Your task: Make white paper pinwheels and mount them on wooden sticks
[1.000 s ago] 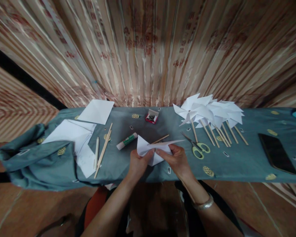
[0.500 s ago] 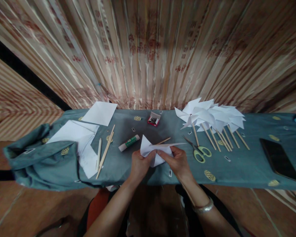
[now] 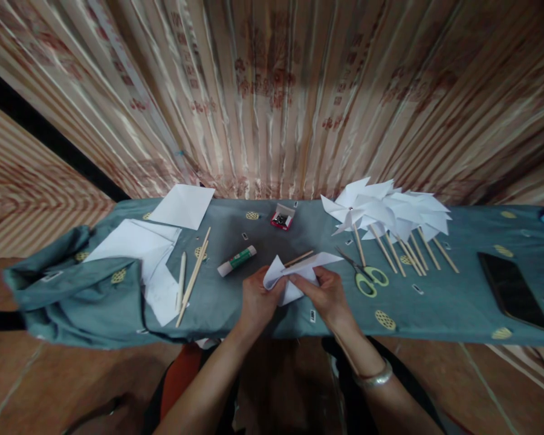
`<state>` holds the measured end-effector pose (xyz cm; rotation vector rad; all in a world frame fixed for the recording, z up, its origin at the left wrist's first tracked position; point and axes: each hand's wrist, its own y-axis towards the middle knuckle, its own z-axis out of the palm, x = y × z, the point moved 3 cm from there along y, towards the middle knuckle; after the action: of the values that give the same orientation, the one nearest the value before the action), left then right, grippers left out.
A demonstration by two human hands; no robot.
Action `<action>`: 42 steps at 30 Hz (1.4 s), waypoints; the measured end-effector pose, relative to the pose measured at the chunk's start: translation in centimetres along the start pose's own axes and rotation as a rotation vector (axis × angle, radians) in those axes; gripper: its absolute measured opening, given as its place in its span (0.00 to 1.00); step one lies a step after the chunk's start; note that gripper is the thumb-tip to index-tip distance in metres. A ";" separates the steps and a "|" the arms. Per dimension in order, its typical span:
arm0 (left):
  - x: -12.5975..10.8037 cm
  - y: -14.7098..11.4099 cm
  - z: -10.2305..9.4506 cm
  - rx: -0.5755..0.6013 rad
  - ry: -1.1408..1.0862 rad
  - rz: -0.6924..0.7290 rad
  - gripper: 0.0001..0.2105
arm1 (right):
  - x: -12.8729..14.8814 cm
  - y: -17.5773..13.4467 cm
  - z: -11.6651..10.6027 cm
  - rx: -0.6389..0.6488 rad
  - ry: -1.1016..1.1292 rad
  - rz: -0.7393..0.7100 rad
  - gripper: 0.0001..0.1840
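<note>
Both of my hands grip one partly folded sheet of white paper (image 3: 292, 293) over the table's front half. My left hand (image 3: 259, 301) pinches its left side, thumb near the middle. From the right, my right hand (image 3: 329, 297) pinches it, thumb also close to the centre. The paper's flaps bend up and one point reaches out to the right. Just beyond the paper lies a wooden stick (image 3: 299, 258), its near end hidden. Left of my hands is a green-and-white glue stick (image 3: 237, 261). Green-handled scissors (image 3: 366, 279) rest to the right.
Finished paper pinwheels (image 3: 385, 211) on sticks lie at the back right, and a dark phone (image 3: 513, 291) is at far right. A small red box of pins (image 3: 282, 217) stands at the back. Loose sticks (image 3: 194, 278), a pencil (image 3: 181, 281) and white sheets (image 3: 133, 241) are left.
The paper's left flap has tipped lower and curled to the right, and its right point has lifted and shows more surface. Both hands stay nearly in place.
</note>
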<state>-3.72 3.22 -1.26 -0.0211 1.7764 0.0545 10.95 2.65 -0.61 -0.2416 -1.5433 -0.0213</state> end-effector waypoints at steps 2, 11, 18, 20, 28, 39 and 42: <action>-0.4 0.0 0.0 0.001 0.032 0.029 0.08 | -0.1 0.1 0.1 -0.001 0.024 0.023 0.13; -0.4 -0.1 0.5 0.040 -0.023 0.022 0.09 | -0.2 0.3 -0.1 -0.023 0.097 0.070 0.16; 0.0 -0.2 0.7 0.060 -0.080 0.014 0.10 | -0.1 0.6 -0.2 0.002 0.072 0.079 0.15; 0.0 -0.2 0.6 0.063 -0.091 0.004 0.09 | -0.1 0.6 -0.2 0.008 0.074 0.082 0.15; 0.3 0.0 0.8 0.062 -0.234 -0.112 0.12 | 0.1 0.6 -0.6 0.086 0.081 0.137 0.16; 0.7 -0.1 1.0 0.042 -0.236 -0.201 0.13 | 0.1 0.7 -1.3 0.117 0.045 0.097 0.16; 0.8 -0.1 1.1 0.057 -0.230 -0.189 0.13 | 0.0 0.8 -1.3 0.111 0.019 0.075 0.16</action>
<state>-2.83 3.14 -2.24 -0.1362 1.5381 -0.1259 12.33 3.18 -0.69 -0.2103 -1.5106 0.1206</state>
